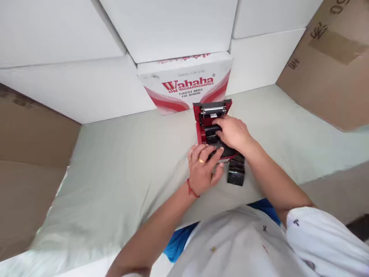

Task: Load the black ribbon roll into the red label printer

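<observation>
A small red and black device, which looks like a label printer (201,134), stands on the cloth with its lid (212,109) tipped up at the back. Inside lies a dark roll (211,130). My right hand (234,132) reaches in from the right, thumb and fingers closed on the roll's right end. Over the front left edge rests my left hand (204,165), fingers stretched and apart, their tips touching black film in the device. A glossy black strip (236,173) hangs out at the front right onto the cloth. My fingers hide part of the inside.
Behind the device stands a white and red Wahaha carton (187,84). White boxes (173,27) are stacked along the back. Brown cardboard boxes stand at the left (31,165) and right (331,73). A pale green cloth (115,165) covers the surface.
</observation>
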Demonstrator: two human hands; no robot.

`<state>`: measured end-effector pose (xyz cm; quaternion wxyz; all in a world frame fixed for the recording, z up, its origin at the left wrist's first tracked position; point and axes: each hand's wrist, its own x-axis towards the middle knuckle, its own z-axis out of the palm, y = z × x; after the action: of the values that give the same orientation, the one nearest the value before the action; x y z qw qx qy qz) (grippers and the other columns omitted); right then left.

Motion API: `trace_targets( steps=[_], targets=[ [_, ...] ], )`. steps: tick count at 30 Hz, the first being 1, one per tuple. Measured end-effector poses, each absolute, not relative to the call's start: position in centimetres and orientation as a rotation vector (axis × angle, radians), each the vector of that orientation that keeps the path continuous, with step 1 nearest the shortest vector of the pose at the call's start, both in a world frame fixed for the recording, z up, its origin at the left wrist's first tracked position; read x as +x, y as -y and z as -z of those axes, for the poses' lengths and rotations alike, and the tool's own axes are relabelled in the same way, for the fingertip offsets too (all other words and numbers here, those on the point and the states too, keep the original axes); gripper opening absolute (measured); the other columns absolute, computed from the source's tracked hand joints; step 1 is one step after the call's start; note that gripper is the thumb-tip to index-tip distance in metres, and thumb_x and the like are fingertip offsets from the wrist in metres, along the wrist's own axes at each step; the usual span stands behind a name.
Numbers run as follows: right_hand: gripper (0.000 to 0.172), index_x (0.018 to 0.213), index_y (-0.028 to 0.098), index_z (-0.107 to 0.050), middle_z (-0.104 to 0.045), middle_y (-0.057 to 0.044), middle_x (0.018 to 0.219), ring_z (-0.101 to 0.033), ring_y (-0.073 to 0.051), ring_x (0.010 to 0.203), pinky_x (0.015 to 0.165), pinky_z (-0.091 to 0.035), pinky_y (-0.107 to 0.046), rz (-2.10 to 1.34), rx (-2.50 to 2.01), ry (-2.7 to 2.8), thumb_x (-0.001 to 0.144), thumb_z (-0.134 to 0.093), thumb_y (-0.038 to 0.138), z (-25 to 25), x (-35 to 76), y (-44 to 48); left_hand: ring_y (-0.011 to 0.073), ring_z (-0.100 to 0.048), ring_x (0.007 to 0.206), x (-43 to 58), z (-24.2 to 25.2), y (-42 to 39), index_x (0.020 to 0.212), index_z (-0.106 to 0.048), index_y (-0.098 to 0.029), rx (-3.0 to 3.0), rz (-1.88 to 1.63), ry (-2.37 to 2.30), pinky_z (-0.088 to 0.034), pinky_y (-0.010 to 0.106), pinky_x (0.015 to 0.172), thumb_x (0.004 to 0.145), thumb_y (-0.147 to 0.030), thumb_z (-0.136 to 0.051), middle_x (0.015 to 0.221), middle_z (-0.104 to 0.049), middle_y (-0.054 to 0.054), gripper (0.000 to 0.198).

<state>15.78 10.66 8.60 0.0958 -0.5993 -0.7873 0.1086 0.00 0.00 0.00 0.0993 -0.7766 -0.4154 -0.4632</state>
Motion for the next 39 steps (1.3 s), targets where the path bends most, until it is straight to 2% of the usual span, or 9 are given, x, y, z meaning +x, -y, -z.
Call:
trace_targets(
  steps=[5, 8, 10, 12, 14, 17, 25, 30, 39],
  targets=[
    [0.018, 0.107, 0.021, -0.085, -0.084, -0.006, 0.107, -0.077, -0.023, 0.096, 0.088, -0.057, -0.034, -0.601, -1.398, 2.222, 0.101, -0.070, 0.026, -9.5, 17.4, -9.8, 0.0275, -0.063, 0.124, 0.3, 0.3, 0.3, 0.131, -0.080, -0.031, -2.250, 1.275, 1.266, -0.035, 0.048, 0.128, 0.098, -0.028, -0.070, 0.120, -0.079, 0.007, 0.034],
    [0.027, 0.100, 0.021, -0.083, -0.080, -0.002, 0.088, -0.069, -0.018, 0.075, 0.076, -0.055, -0.032, -0.520, -1.220, 1.912, 0.107, -0.064, 0.039, -10.3, 18.7, -9.6, 0.0277, -0.063, 0.124, 0.6, 0.2, 0.5, 0.128, -0.081, -0.031, -2.223, 1.254, 1.278, -0.033, 0.048, 0.130, 0.097, -0.026, -0.072, 0.119, -0.078, 0.008, 0.033],
    [0.032, 0.113, 0.021, -0.082, -0.083, -0.006, 0.106, -0.071, -0.021, 0.084, 0.082, -0.058, -0.036, -0.316, -1.170, 1.834, 0.109, -0.060, 0.043, -10.5, 19.2, -10.2, 0.0276, -0.063, 0.124, 0.8, 0.1, 0.7, 0.124, -0.081, -0.028, -2.206, 1.261, 1.252, -0.033, 0.047, 0.130, 0.097, -0.025, -0.071, 0.118, -0.078, 0.010, 0.029],
    [0.040, 0.134, 0.021, -0.077, -0.080, -0.012, 0.135, -0.074, -0.027, 0.113, 0.100, -0.059, -0.042, -0.175, -1.122, 1.904, 0.110, -0.056, 0.046, -10.3, 19.4, -11.3, 0.0272, -0.063, 0.122, 1.0, 0.0, 0.9, 0.123, -0.081, -0.028, -2.197, 1.263, 1.238, -0.034, 0.046, 0.129, 0.097, -0.024, -0.071, 0.116, -0.078, 0.010, 0.028],
    [0.052, 0.152, 0.018, -0.067, -0.070, -0.017, 0.156, -0.064, -0.032, 0.141, 0.119, -0.052, -0.050, -0.129, -1.099, 2.044, 0.111, -0.055, 0.048, -9.8, 19.3, -12.5, 0.0271, -0.063, 0.121, 1.1, 0.0, 1.1, 0.124, -0.080, -0.028, -2.197, 1.262, 1.237, -0.035, 0.046, 0.128, 0.097, -0.023, -0.070, 0.115, -0.078, 0.009, 0.029],
    [0.059, 0.158, 0.012, -0.061, -0.067, -0.019, 0.160, -0.059, -0.035, 0.149, 0.128, -0.044, -0.054, -0.132, -1.138, 2.195, 0.111, -0.055, 0.047, -9.5, 19.1, -12.7, 0.0277, -0.063, 0.121, 1.1, 0.2, 1.4, 0.127, -0.079, -0.028, -2.210, 1.265, 1.235, -0.036, 0.047, 0.127, 0.097, -0.021, -0.069, 0.115, -0.078, 0.010, 0.033],
    [0.040, 0.142, 0.016, -0.073, -0.083, -0.015, 0.127, -0.076, -0.029, 0.112, 0.094, -0.055, -0.040, -0.150, -1.353, 2.517, 0.113, -0.047, 0.024, -12.4, 19.6, -6.2, 0.0286, -0.064, 0.117, 1.1, 0.6, 1.5, 0.135, -0.077, -0.024, -2.258, 1.323, 1.202, -0.045, 0.046, 0.114, 0.095, -0.018, -0.070, 0.114, -0.075, 0.012, 0.040],
    [0.030, 0.120, 0.017, -0.075, -0.081, -0.012, 0.102, -0.076, -0.026, 0.091, 0.067, -0.037, -0.035, -0.117, -1.659, 2.783, 0.111, -0.045, 0.017, -14.1, 18.5, -4.6, 0.0279, -0.064, 0.114, 1.2, 0.4, 1.3, 0.127, -0.079, -0.022, -2.241, 1.307, 1.187, -0.047, 0.045, 0.111, 0.095, -0.017, -0.069, 0.111, -0.074, 0.012, 0.034],
    [0.023, 0.110, 0.014, -0.072, -0.082, -0.014, 0.094, -0.079, -0.030, 0.086, 0.058, -0.021, -0.035, -0.043, -1.692, 2.988, 0.100, -0.052, 0.009, -15.0, 16.8, -4.5, 0.0266, -0.064, 0.112, 1.4, 0.2, 1.2, 0.122, -0.078, -0.022, -2.215, 1.341, 1.173, -0.048, 0.044, 0.107, 0.094, -0.013, -0.070, 0.109, -0.073, 0.011, 0.031]
  ],
)
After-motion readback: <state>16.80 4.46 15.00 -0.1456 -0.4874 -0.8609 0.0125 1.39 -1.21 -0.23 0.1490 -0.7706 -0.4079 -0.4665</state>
